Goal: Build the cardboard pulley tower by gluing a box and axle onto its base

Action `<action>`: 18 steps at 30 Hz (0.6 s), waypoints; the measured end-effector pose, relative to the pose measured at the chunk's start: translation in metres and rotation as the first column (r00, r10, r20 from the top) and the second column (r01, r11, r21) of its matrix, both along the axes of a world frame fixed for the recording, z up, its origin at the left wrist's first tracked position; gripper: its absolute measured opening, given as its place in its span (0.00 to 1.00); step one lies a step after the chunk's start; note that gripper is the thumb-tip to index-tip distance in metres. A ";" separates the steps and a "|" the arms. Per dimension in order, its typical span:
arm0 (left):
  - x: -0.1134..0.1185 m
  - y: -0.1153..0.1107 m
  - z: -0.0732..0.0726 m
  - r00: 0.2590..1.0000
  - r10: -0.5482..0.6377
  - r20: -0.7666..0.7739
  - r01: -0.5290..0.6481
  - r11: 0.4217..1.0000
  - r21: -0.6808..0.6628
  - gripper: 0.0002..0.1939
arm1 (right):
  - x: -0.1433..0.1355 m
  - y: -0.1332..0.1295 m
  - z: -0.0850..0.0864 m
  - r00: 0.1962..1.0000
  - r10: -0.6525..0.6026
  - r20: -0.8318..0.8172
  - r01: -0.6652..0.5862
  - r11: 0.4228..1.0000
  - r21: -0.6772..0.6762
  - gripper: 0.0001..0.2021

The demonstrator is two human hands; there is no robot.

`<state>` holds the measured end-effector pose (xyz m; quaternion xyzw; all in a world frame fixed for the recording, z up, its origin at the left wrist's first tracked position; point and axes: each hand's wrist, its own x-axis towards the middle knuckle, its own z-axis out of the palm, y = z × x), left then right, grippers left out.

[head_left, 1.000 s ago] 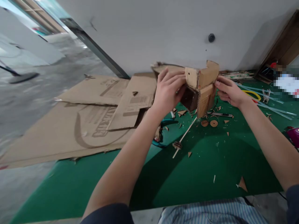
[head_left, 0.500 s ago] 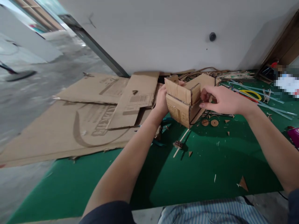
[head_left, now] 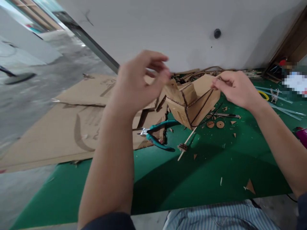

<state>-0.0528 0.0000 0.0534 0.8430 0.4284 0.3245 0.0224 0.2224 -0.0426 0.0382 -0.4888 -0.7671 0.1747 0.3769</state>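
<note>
A folded cardboard model [head_left: 200,107], box-like with raised walls and dark seams, is tilted above the green table. My right hand [head_left: 236,88] pinches its upper right edge between thumb and fingers. Raised to the left of the model, my left hand [head_left: 140,83] is off the cardboard, its fingers loosely curled with a gap to the thumb and nothing visible between them. Below the model lies a thin wooden stick [head_left: 190,136] with a small corrugated cardboard wheel [head_left: 182,147] on it. Teal-handled pliers [head_left: 155,135] rest open beneath my left hand.
Large cardboard sheets [head_left: 59,131] cover the left of the green table [head_left: 179,188]. Two cardboard discs [head_left: 220,124], a utility knife [head_left: 226,115] and scraps lie at right. Clear glue sticks [head_left: 287,110] and a yellow-handled tool [head_left: 263,95] are farther right. A wall stands behind.
My left hand has let go of the model and moved up and left, uncovering the pliers. My right hand has shifted up to the model's far edge, and the model has turned.
</note>
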 end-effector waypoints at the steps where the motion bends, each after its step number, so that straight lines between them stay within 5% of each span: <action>1: 0.008 -0.009 0.004 0.994 -0.084 -0.070 0.082 0.996 -0.036 0.24 | -0.001 -0.001 0.001 0.999 -0.015 -0.039 0.015 1.000 0.016 0.21; 3: 0.024 -0.021 0.006 0.944 -0.170 -0.282 0.149 0.984 -0.097 0.31 | -0.001 -0.004 0.003 0.995 -0.041 -0.096 0.045 0.998 0.046 0.25; 6: 0.037 -0.023 0.002 0.901 -0.082 -0.426 0.054 0.995 -0.078 0.33 | -0.001 -0.013 0.005 0.988 0.004 -0.157 0.006 0.998 0.062 0.28; 11: 0.041 -0.015 -0.003 0.924 -0.086 -0.371 0.062 0.995 -0.075 0.22 | -0.006 -0.021 -0.003 0.978 0.120 -0.172 -0.107 0.991 0.085 0.24; 18: 0.049 -0.001 -0.020 0.965 -0.137 -0.225 0.111 0.986 -0.126 0.21 | -0.005 -0.022 -0.018 0.992 0.017 0.129 -0.047 0.970 0.237 0.18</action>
